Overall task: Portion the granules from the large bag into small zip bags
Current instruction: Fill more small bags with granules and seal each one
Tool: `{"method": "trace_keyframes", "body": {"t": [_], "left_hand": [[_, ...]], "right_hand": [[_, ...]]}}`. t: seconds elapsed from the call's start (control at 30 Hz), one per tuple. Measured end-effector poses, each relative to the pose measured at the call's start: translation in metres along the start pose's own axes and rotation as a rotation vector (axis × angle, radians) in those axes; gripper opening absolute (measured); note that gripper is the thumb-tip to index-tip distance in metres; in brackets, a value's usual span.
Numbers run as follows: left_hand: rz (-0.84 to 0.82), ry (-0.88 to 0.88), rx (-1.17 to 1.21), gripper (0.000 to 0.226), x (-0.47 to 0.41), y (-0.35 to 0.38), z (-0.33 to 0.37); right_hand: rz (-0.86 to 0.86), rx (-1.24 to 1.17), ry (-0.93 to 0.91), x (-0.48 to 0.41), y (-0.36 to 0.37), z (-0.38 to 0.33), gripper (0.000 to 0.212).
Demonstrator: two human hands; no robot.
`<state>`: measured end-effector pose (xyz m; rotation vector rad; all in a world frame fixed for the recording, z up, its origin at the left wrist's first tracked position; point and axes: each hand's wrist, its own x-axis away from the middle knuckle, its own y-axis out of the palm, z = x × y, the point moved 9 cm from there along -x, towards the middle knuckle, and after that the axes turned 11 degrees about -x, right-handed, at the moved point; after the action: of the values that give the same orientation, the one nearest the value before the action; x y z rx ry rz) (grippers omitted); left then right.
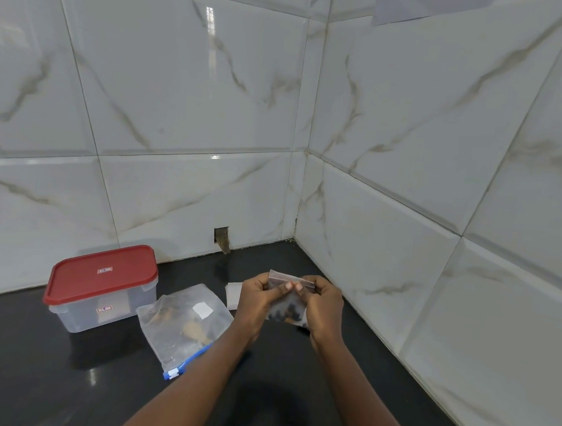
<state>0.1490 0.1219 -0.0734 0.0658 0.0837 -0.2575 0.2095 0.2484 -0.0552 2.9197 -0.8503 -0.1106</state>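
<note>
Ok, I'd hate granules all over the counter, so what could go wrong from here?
The left hand and right hand pinch the small zip bag at its strip. If it seals only partly, the dark granules inside may spill. The large bag lies flat beside the left forearm; whether its blue slider is shut is unclear, so a nudge might spill it.
</note>
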Motion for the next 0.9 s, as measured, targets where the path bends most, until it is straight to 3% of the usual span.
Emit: {"method": "trace_keyframes", "body": {"t": [0.23, 0.37, 0.57, 0.7, 0.9], "left_hand": [[-0.013, 0.016, -0.003, 0.009, -0.004, 0.003, 0.002], [-0.022, 0.032, -0.064, 0.009, -0.004, 0.005, 0.001], [0.013, -0.002, -0.057, 0.023, -0.003, 0.001, -0.008], [-0.008, 0.029, -0.058, 0.014, -0.001, 0.004, -0.003], [0.018, 0.040, -0.150, 0.002, -0.001, 0.008, -0.004]], "right_hand": [[-0.022, -0.085, 0.032, -0.002, 0.003, 0.008, 0.019], [0.007, -0.054, 0.049, -0.006, -0.001, 0.007, 0.025], [-0.002, -0.082, 0.060, -0.004, 0.001, 0.008, 0.022], [0.005, -0.125, 0.070, -0.003, 0.001, 0.012, 0.014], [0.136, -0.066, 0.101, -0.003, -0.012, 0.018, 0.026]]}}
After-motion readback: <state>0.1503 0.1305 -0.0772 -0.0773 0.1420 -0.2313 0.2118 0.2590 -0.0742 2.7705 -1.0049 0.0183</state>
